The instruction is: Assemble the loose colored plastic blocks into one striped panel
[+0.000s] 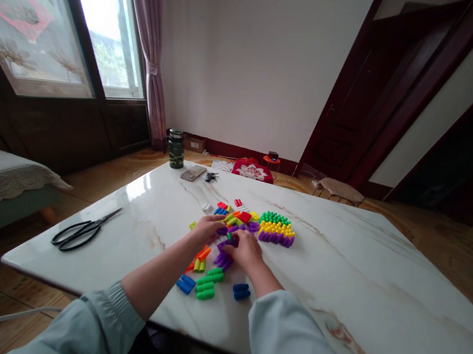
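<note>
In the left of the frame, scissors lie on the bench well apart from the loose coloured blocks at centre, perhaps to leave reaching room, while right of centre the green, yellow and purple rows stand packed by colour, presumably for order. The left hand's fingertips are lost among pieces, so I cannot tell its grip; the right hand's curls beside a small green piece, its hold equally unclear.

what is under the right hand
Purple pieces and a small green piece show at the left edge of the right hand. Whatever lies directly beneath it is covered, so that can't be seen.
</note>
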Tool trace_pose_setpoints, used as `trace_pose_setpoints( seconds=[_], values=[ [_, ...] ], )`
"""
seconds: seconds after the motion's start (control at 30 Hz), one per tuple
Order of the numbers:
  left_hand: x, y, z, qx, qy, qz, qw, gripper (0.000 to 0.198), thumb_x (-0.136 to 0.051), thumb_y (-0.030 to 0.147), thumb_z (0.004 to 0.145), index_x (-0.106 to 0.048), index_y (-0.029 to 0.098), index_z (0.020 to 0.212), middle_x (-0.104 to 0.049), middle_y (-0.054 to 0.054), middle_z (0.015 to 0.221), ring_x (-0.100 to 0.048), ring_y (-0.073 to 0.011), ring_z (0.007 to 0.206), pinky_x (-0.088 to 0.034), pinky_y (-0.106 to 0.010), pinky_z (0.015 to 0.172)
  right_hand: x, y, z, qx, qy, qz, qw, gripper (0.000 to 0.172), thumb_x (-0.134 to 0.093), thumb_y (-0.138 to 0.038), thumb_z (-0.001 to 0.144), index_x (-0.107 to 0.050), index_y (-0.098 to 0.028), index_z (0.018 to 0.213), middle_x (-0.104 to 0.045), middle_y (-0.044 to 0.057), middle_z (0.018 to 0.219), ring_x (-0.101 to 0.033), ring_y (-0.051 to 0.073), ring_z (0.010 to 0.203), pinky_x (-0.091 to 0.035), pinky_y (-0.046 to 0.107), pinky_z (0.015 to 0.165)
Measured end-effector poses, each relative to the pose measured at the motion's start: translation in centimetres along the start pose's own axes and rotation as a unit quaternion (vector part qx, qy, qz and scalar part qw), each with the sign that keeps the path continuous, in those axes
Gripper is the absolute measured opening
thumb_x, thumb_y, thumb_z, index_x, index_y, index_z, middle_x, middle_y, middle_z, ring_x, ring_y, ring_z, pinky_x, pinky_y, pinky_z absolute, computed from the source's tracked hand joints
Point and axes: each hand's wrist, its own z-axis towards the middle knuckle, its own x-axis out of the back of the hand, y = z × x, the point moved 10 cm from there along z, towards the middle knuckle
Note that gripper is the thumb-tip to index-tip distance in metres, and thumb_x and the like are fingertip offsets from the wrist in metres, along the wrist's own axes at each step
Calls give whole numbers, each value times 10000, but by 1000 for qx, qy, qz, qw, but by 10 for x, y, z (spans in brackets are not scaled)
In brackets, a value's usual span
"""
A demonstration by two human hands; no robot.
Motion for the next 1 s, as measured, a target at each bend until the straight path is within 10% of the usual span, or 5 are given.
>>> trace_pose_setpoints(
  seconds=[0.17, 0.4, 0.57, 0.73, 1.0],
  values=[
    [2, 11, -6, -39, 4, 66, 997, 412, -717, 150, 653, -691, 105, 1061, -691, -48, 753, -593, -92, 583, -436, -187, 538, -17, -23, -13, 26, -17, -132, 991, 397, -673, -285, 707, -584, -183, 1081, -623, 114, 1092, -602, 248, 1015, -457, 335, 840],
    [-8, 19, -15, -105, 4, 195, 975, 276, -779, 212, 630, -725, 107, 879, -672, -24, 635, -556, -95, 501, -408, -188, 459, 17, -32, -6, 56, 51, -25, 997, 426, -689, -315, 667, -564, -167, 1047, -649, 106, 1034, -606, 245, 967, -464, 340, 817],
    [-15, 4, -17, -42, -17, -7, 999, 297, -789, 153, 649, -654, 90, 906, -686, -38, 649, -623, -115, 524, -514, -205, 517, 40, -22, -5, 61, 110, 183, 975, 402, -702, -258, 627, -570, -195, 1001, -657, 57, 992, -619, 183, 850, -487, 319, 772],
    [-20, 6, -25, -29, -4, -168, 985, 264, -725, 41, 702, -568, 121, 899, -694, -37, 718, -675, -123, 624, -572, -223, 626, 25, 6, -3, -46, 112, 441, 889, 323, -709, -365, 608, -615, -155, 835, -669, 46, 785, -615, 169, 699, -504, 302, 668],
    [-23, -6, -23, 21, -17, -90, 996, 331, -747, 96, 700, -592, 142, 988, -696, -47, 810, -686, -147, 700, -564, -242, 647, 46, 46, 5, -95, 165, 385, 903, 228, -611, -319, 693, -607, -171, 866, -657, 18, 745, -620, 163, 641, -491, 275, 608]
  ],
)
